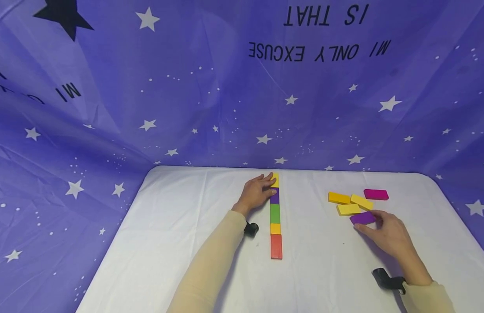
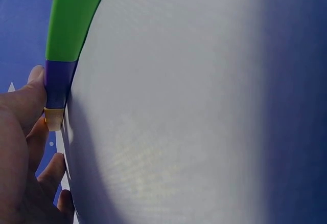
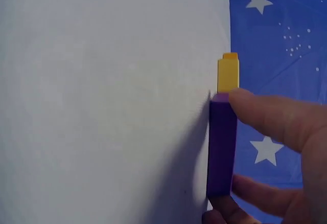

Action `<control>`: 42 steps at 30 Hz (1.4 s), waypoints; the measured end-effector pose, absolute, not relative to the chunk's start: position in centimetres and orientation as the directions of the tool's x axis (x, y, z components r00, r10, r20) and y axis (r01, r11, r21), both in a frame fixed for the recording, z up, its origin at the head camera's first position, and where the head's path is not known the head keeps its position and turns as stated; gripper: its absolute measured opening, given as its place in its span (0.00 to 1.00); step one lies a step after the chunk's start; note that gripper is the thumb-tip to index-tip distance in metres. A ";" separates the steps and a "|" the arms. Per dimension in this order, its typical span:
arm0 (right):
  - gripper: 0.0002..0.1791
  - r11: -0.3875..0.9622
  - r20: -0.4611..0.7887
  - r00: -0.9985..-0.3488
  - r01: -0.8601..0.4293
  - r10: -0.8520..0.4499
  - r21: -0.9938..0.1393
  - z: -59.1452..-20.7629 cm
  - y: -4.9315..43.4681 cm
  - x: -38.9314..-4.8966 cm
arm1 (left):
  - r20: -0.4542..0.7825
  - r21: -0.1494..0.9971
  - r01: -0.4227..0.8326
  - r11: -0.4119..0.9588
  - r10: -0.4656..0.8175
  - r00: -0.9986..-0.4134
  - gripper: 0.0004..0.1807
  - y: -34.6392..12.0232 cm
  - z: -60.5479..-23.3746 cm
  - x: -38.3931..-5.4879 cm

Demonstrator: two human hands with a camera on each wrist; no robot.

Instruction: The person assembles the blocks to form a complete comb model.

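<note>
A straight row of wooden blocks runs away from me: a red block (image 1: 276,247) nearest, then an orange block (image 1: 275,229), a green block (image 1: 275,214), a purple block (image 1: 275,196) and a yellow block (image 1: 275,179) at the far end. My left hand (image 1: 254,193) rests at that far end, thumb against the purple block (image 2: 59,83) and fingers spread over the yellow one. On the right, my right hand (image 1: 392,237) pinches a second purple block (image 1: 362,218) by its two ends between thumb and fingers.
Beyond the right hand lie an orange block (image 1: 338,198), two yellow blocks, one flat (image 1: 348,210) and one slanted (image 1: 362,201), and a magenta block (image 1: 376,194). The white-covered table (image 1: 179,208) ends at a purple starry curtain (image 1: 226,108).
</note>
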State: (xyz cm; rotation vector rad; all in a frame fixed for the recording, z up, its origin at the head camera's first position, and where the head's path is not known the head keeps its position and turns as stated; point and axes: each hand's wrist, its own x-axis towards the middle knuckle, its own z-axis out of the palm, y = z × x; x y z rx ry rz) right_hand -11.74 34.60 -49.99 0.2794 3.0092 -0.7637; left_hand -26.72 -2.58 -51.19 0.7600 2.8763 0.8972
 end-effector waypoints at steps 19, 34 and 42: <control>0.48 0.863 -0.082 -0.996 0.058 0.020 -0.502 -49.8 35.2 -11.4 | 0.098 0.551 0.436 0.711 0.464 -0.881 0.25 -2.7 -50.9 -26.6; 0.50 0.883 -0.056 -0.985 0.173 0.166 -0.436 -49.7 33.4 -11.5 | 0.082 0.565 0.420 0.710 0.458 -0.885 0.26 -2.4 -51.1 -26.6; 0.52 0.881 -0.046 -0.983 0.182 0.180 -0.437 -49.5 33.6 -11.2 | 0.080 0.560 0.419 0.715 0.457 -0.886 0.25 -2.5 -51.1 -26.7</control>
